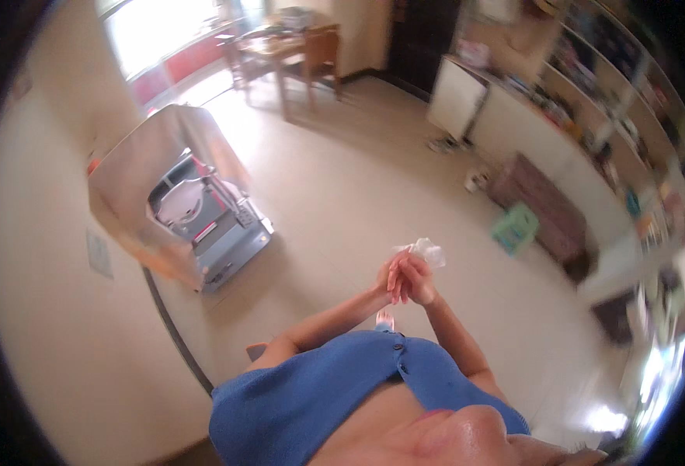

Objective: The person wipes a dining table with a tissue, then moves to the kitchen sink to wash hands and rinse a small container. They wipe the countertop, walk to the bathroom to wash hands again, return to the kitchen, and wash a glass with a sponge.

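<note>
My left hand (384, 275) and my right hand (417, 281) meet in front of my blue buttoned top (342, 370). A crumpled white tissue or thin wipe (428, 253) sticks out beyond the knuckles. It appears to be gripped by the left hand and lies against the back of the right. The right hand's fingers are spread, pointing down and left across the left hand; its palm side is hidden. Below the hands a bare foot (385, 318) shows on the pale floor (342, 215).
At left, a large tan carton or cover (127, 169) surrounds a grey wheeled-looking apparatus (232, 244) by the wall. A wooden table (272, 49) and chair (322, 52) stand far ahead. At right are a green plastic stool (515, 227), a brown padded bench (537, 204) and crowded shelves (607, 110).
</note>
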### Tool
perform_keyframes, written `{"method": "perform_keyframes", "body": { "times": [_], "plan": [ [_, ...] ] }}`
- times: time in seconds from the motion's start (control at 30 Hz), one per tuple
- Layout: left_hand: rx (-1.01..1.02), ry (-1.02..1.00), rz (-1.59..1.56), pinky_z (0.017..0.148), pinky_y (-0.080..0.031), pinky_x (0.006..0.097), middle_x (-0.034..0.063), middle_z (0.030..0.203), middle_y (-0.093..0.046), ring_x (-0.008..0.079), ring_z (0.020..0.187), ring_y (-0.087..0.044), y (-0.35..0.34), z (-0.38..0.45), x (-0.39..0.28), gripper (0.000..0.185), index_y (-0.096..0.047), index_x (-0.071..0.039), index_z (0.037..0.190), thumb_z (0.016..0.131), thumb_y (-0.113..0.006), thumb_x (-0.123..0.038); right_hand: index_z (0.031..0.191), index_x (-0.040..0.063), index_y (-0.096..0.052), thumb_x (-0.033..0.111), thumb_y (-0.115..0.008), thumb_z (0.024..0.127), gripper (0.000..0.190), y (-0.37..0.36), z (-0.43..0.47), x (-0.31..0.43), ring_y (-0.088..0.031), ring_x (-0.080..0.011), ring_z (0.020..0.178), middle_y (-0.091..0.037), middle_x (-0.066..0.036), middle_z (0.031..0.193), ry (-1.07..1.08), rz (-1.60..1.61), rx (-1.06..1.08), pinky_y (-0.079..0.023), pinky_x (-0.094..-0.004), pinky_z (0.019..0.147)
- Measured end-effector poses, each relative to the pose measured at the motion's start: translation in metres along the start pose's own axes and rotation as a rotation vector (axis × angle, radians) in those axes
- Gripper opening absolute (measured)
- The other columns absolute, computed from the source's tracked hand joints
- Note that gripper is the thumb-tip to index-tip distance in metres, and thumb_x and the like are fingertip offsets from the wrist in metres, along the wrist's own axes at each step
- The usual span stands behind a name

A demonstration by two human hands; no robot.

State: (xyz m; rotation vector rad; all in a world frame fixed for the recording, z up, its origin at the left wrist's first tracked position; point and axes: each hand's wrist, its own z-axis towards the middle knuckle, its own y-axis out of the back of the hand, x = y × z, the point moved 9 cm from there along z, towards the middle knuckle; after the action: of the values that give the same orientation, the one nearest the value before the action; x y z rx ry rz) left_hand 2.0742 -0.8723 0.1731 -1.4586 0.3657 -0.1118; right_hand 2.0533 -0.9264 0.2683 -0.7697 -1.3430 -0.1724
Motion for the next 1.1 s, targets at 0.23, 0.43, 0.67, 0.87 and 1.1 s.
{"method": "perform_keyframes", "body": {
  "times": [0.23, 0.43, 0.67, 0.87, 1.1],
  "plan": [
    [-0.302, -0.589, 0.481, 0.074, -0.056, 0.0393, 0.0088, 0.105, -0.059, 0.0194, 0.091, -0.061, 0.022, 0.002, -0.265, 0.043, -0.051, -0.009, 0.116, 0.095, -0.043, -0.045, 0.107, 0.001, -0.056, 0.012, -0.05, 0.095, 0.018, 0.007, 0.261, 0.032, -0.061, -0.0115, 0.061, -0.063, -0.005, 0.074, 0.256, -0.492, 0.406, -0.05, -0.023, 0.052],
    [-0.55, -0.727, 0.449, 0.077, -0.056, 0.0454, 0.0118, 0.125, -0.048, 0.0273, 0.106, -0.057, 0.048, -0.026, -0.451, 0.066, -0.018, -0.024, 0.145, 0.092, -0.054, -0.04, 0.113, 0.007, -0.059, 0.01, -0.07, 0.077, 0.038, -0.026, 0.459, 0.017, -0.061, -0.0302, 0.096, -0.063, -0.017, 0.104, 0.667, -0.913, 0.4, -0.049, -0.0397, 0.086],
    [-0.575, -0.633, 0.641, 0.074, -0.056, 0.043, 0.018, 0.128, -0.043, 0.0301, 0.107, -0.055, 0.069, 0.069, -0.662, 0.085, -0.011, -0.017, 0.146, 0.083, -0.066, -0.028, 0.101, 0.006, -0.056, 0.006, -0.064, 0.08, 0.023, 0.028, 0.721, -0.034, -0.059, -0.0188, 0.089, -0.062, -0.008, 0.097, 0.113, -0.685, 0.384, -0.049, -0.0326, 0.078],
    [-0.562, -0.389, 0.837, 0.057, -0.054, 0.0261, 0.0157, 0.11, -0.056, 0.0209, 0.083, -0.064, 0.105, 0.162, -0.852, 0.074, -0.035, -0.007, 0.137, 0.079, -0.07, -0.037, 0.098, 0.007, -0.053, 0.004, -0.059, 0.08, 0.019, 0.108, 0.907, -0.02, -0.052, -0.0132, 0.083, -0.053, -0.002, 0.089, 0.144, -0.432, -0.093, -0.045, -0.0258, 0.072],
    [-0.846, -0.492, 1.001, 0.046, -0.049, 0.0212, 0.0111, 0.094, -0.063, 0.0152, 0.069, -0.065, 0.195, 0.164, -1.112, 0.049, -0.05, -0.007, 0.123, 0.084, -0.063, -0.034, 0.101, 0.008, -0.051, 0.018, -0.064, 0.085, 0.023, 0.088, 1.176, -0.045, -0.053, -0.0127, 0.08, -0.053, -0.001, 0.088, 0.053, -0.338, 0.036, -0.046, -0.0255, 0.071]
  ]
}}
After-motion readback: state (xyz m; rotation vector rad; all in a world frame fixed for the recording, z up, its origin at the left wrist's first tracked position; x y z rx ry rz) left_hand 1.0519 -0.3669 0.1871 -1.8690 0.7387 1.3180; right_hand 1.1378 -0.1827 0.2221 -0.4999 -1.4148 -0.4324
